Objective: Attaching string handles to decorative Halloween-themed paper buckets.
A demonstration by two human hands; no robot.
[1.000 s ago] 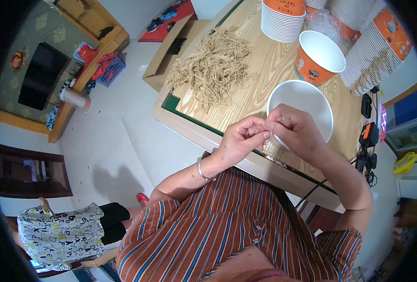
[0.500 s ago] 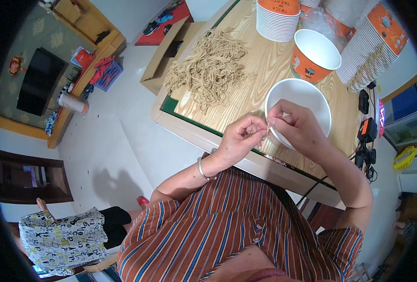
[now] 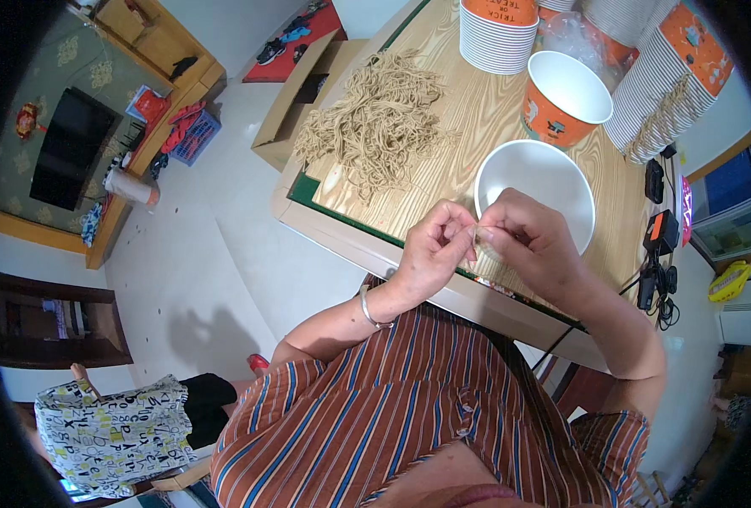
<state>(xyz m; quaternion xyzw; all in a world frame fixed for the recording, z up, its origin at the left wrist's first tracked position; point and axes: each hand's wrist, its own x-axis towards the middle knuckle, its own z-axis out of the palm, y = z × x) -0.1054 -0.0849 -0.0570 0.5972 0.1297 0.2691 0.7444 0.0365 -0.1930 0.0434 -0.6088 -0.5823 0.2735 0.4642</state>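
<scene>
String [image 3: 371,123] lies heaped on the table [image 3: 451,182], beyond and left of the left hand [image 3: 453,239]. That hand's thumb and forefinger pinch together at a thin bit [image 3: 476,230], too small to make out; the right hand [image 3: 494,229] pinches it too. Just beyond the right hand stand a white bowl [image 3: 574,199], an orange cup [image 3: 553,121] and, farther right, stacked cups [image 3: 671,89].

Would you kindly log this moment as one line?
left hand: pinching; right hand: pinching; held item: too small to identify; nearest bowl: partly behind right hand; tan strands: tabletop, left
</scene>
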